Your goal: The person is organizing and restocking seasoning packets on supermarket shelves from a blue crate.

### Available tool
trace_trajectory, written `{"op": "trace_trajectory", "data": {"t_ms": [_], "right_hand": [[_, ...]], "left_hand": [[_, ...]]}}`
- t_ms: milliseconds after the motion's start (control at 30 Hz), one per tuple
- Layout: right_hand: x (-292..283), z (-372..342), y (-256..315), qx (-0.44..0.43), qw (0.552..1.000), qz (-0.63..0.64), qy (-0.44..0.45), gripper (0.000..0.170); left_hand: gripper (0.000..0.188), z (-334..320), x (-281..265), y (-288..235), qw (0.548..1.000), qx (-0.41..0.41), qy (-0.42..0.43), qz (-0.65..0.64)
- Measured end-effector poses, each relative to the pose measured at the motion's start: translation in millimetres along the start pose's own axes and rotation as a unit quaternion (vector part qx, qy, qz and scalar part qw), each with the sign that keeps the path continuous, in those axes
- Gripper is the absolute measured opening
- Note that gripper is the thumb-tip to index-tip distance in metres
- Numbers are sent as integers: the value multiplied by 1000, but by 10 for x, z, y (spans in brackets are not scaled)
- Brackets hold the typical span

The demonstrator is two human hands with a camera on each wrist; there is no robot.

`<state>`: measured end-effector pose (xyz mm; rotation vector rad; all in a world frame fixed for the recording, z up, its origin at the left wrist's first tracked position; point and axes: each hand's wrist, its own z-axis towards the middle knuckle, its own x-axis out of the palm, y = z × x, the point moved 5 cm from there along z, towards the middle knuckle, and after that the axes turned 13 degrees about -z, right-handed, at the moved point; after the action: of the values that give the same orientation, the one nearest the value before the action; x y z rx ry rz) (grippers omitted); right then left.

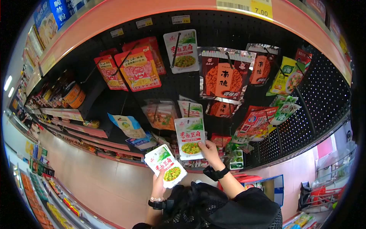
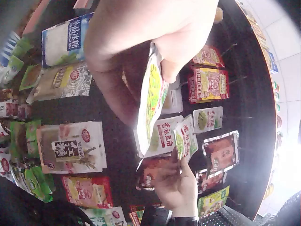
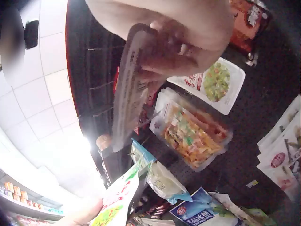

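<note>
My left hand (image 1: 158, 186) grips a white food pouch (image 1: 166, 166) by its lower edge, its printed front with red characters and a dish of chopped green beans facing up. In the left wrist view that pouch (image 2: 151, 101) shows nearly edge-on below the thumb. Up and to the right, my right hand (image 1: 212, 153) pinches a matching pouch (image 1: 189, 133) at its lower right edge. The right wrist view shows the plain back of this pouch (image 3: 129, 94); some fingers are hidden. Just behind it hangs another matching pouch (image 1: 191, 109).
A black pegboard rack (image 1: 164, 95) curves around with metal hooks. Brown seasoning packets (image 1: 225, 74) hang at the upper right, red and yellow packets (image 1: 139, 68) at the upper left. A shopping cart (image 1: 318, 196) stands at the lower right, and a shelf with a price label (image 1: 253, 8) runs overhead.
</note>
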<state>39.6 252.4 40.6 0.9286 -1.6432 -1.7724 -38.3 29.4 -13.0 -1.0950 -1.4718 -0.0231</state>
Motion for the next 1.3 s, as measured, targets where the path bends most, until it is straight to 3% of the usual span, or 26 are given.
{"op": "trace_trajectory", "data": {"t_ms": [167,233,300,367,433,500,567,633,700,767,900,933,967,1067,1133,1233,1300], "right_hand": [[93,119,148,-12,995,32,-89,25],[97,230,109,12,996,-8,-87,25],[125,432,134,-98,984,10,-148,26],[176,439,162,-63,987,17,-144,34],[144,301,180,-167,914,-197,-312,38],[262,33,225,-140,958,-76,-239,25],[514,-111,213,-115,991,-66,-20,17],[814,-279,147,-114,960,-76,244,32],[919,-454,134,-134,937,-162,278,30],[863,-398,32,8,945,-180,273,32],[769,-446,117,41,968,-25,246,30],[726,-431,151,6,971,-59,232,30],[628,-449,161,57,965,-88,239,29],[361,-412,214,17,978,-136,159,29],[146,-394,508,-67,978,-183,79,25],[-139,-326,839,-153,950,-271,26,24],[-242,-267,1082,-153,968,-200,3,24]], "left_hand": [[35,35,-43,-145,1000,-8,6,21],[35,21,-62,-151,1000,-7,9,28],[34,9,-67,-181,999,-6,11,34],[34,26,-28,-238,997,-2,32,70],[35,20,-4,-328,995,26,38,86],[35,37,12,-406,992,54,45,103],[37,81,30,-472,991,88,44,93],[38,152,97,-465,993,91,41,64],[38,155,217,-463,989,114,30,84],[38,119,370,-495,987,112,37,108],[33,158,430,-443,978,112,69,162],[30,176,422,-431,985,108,57,123],[28,195,410,-429,990,103,43,83],[28,251,398,-509,991,109,40,70],[29,284,363,-545,994,98,37,37],[31,298,289,-601,993,102,36,37],[32,273,277,-637,992,115,26,43]]}}
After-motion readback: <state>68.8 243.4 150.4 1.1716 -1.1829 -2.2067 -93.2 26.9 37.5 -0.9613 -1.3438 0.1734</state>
